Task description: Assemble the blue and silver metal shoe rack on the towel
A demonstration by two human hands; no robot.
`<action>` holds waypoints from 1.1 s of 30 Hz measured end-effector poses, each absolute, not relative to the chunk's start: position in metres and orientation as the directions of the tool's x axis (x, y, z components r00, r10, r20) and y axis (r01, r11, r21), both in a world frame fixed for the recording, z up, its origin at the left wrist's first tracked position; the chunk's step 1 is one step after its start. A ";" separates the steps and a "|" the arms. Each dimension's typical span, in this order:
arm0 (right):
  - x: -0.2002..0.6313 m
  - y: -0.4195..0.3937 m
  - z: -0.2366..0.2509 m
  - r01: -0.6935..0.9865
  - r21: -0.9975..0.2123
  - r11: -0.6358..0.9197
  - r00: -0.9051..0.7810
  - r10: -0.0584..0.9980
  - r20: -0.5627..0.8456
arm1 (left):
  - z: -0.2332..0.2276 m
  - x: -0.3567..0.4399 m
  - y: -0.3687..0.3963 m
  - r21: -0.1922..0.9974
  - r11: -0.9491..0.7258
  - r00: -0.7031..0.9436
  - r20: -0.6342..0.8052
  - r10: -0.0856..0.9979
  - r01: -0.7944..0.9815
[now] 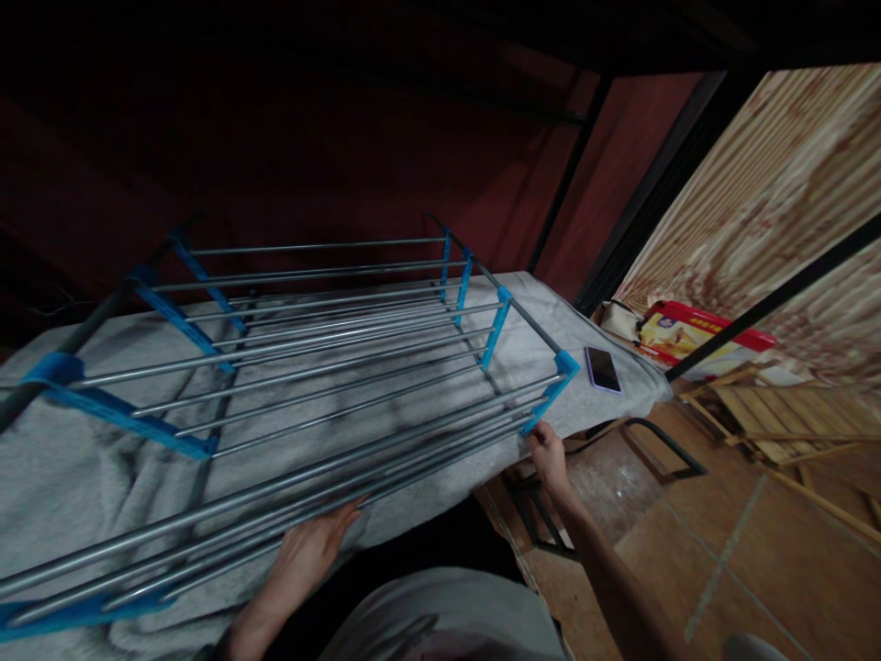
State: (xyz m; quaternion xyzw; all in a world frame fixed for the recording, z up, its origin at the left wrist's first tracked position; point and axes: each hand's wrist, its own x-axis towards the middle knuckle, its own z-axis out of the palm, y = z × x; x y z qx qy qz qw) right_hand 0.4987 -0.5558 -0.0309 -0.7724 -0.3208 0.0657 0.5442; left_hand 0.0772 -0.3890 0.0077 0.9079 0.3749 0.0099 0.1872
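Observation:
A rack of grey metal rods [309,470] with blue plastic brackets lies across a grey blanket [385,399]. My left hand [311,548] is at the near edge of the rack, against the lowest front rod, its fingers curled partly out of sight behind it. At the near right corner, my right hand [549,456] pinches the lower end of a blue bracket [552,395], where the front rods meet it. Its fingertips are partly hidden. Another blue bracket [89,617] holds the left ends of these rods.
A phone [603,369] lies on the blanket right of the rack. Beyond it stand a red and yellow box [695,335] and a pale bag [621,323]. A wooden folding piece [791,418] rests on the tiled floor [722,542]. Dark metal posts [573,174] rise behind.

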 end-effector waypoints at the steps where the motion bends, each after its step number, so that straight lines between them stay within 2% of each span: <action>1: 0.499 -0.555 -0.031 0.423 -0.884 -0.201 0.785 0.567 0.247 | 0.009 0.078 -0.389 0.341 -0.651 0.721 -0.137 0.679 0.678; 6: 0.499 -0.555 -0.029 0.421 -0.884 -0.203 0.785 0.571 0.242 | 0.013 0.079 -0.390 0.368 -0.668 0.751 -0.156 0.641 0.647; 15: 0.498 -0.554 -0.025 0.423 -0.882 -0.205 0.787 0.565 0.246 | 0.005 0.076 -0.388 0.371 -0.666 0.743 -0.111 0.660 0.648; 21: 0.496 -0.553 -0.025 0.425 -0.881 -0.208 0.786 0.567 0.245 | 0.007 0.076 -0.389 0.386 -0.667 0.758 -0.158 0.633 0.637; 33: 0.493 -0.554 -0.019 0.451 -0.868 -0.210 0.771 0.581 0.260 | 0.004 0.073 -0.387 0.434 -0.633 0.739 -0.126 0.662 0.641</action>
